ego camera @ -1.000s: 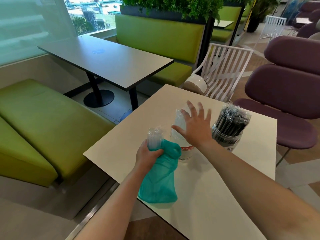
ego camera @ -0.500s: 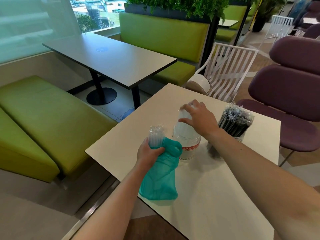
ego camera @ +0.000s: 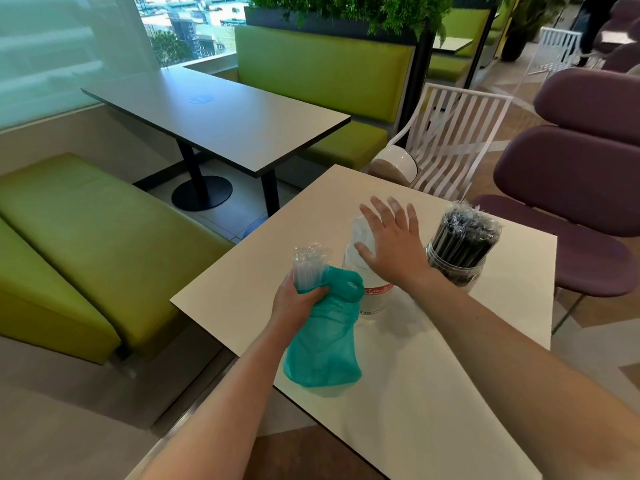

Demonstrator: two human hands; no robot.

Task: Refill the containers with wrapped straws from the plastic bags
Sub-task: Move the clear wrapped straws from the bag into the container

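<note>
Over the clear jar (ego camera: 369, 289), the right hand (ego camera: 393, 247) has let go — fingers spread wide; left hand (ego camera: 298, 296) grips teal bag (ego camera: 323, 341) of clear wrapped straws (ego camera: 310, 268) — next batch ready.

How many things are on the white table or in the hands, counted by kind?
Clear containers: 2, the white-labelled container and the container of black straws.
Teal plastic bags: 1, the teal bag.
Bundles of clear wrapped straws in a hand: 1, the clear straw bundle in the left hand.
Total: 4.
</note>
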